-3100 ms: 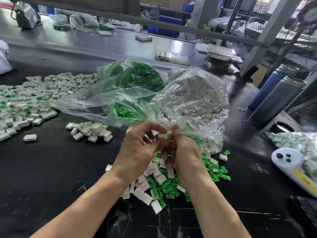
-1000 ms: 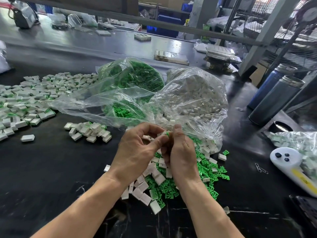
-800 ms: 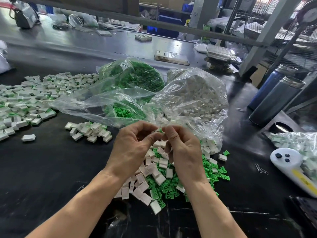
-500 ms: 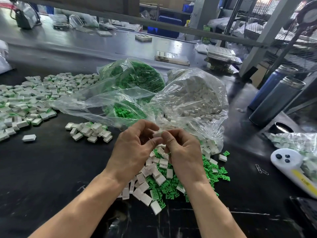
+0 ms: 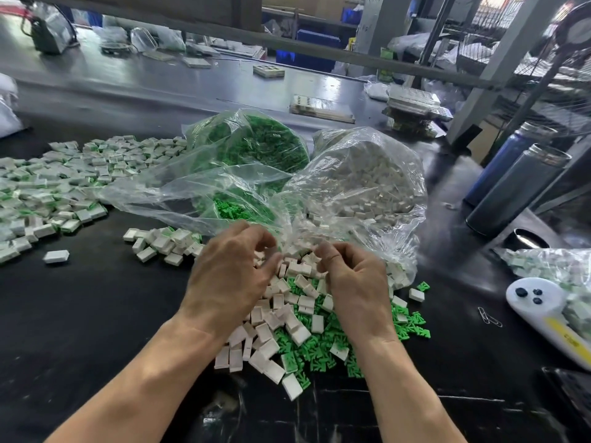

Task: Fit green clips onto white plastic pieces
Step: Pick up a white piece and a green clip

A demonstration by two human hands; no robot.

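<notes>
A loose heap of white plastic pieces (image 5: 266,334) mixed with green clips (image 5: 320,350) lies on the black table right in front of me. My left hand (image 5: 230,278) and my right hand (image 5: 355,284) hover apart over the heap's far side, fingers curled downward. Their fingertips are hidden among the pieces, so I cannot make out whether either hand holds one. Behind them lie a clear bag of green clips (image 5: 256,148) and a clear bag of white pieces (image 5: 367,180), both open toward me.
White pieces with green fitted spread in a large pile (image 5: 48,193) at the left and a small pile (image 5: 163,244) nearer. Two metal bottles (image 5: 518,190) stand at right. Nearer lie a white controller (image 5: 543,310), paper clips (image 5: 489,316) and another bag (image 5: 550,266).
My hands were pressed together at chest height around a white piece and a green clip. They have since parted and dropped onto the heap.
</notes>
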